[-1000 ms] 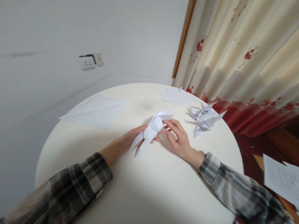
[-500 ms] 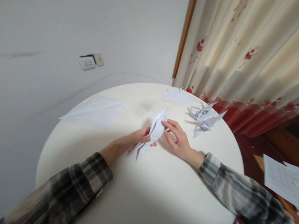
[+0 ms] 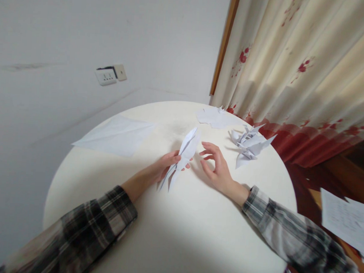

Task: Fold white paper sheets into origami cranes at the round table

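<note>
On a round white table (image 3: 171,232) my left hand (image 3: 165,166) pinches a narrow folded white paper piece (image 3: 184,152), which stands tilted on edge with its tip pointing up and away. My right hand (image 3: 215,168) hovers just to its right, fingers apart and curled, touching nothing. Both arms wear plaid sleeves.
A flat white sheet (image 3: 115,134) lies at the table's left. A torn paper scrap (image 3: 214,116) and a pile of folded paper figures (image 3: 249,144) sit at the far right rim. A flowered curtain (image 3: 296,69) hangs to the right. Loose printed sheets (image 3: 344,220) lie lower right. A wall socket (image 3: 108,75) is behind.
My left hand has turned the folded piece more upright and drawn it slightly left. My right hand has let go of it and its fingers have opened.
</note>
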Tool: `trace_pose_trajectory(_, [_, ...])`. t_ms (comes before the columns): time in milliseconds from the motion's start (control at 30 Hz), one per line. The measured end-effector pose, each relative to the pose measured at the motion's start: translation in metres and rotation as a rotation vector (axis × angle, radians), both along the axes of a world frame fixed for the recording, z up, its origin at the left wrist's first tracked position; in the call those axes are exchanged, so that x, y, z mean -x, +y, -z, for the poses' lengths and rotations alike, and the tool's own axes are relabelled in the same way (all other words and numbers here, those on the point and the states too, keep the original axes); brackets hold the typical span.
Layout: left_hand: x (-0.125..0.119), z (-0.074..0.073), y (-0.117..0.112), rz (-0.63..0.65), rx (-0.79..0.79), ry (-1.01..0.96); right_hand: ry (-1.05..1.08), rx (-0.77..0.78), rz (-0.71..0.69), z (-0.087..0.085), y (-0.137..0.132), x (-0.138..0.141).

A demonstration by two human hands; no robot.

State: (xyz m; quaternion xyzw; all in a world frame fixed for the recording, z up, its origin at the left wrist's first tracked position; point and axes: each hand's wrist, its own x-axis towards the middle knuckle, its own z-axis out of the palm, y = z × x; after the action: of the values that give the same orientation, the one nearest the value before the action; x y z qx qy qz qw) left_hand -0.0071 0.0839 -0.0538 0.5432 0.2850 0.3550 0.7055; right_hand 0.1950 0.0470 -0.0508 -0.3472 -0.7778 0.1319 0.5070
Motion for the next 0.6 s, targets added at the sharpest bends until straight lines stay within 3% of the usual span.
trace_pose_trajectory(600, [-0.005, 0.004, 0.01, -0.181, 0.141, -0.057, -0.026, 0.026, -0.005, 0.0, 0.001, 0.0])
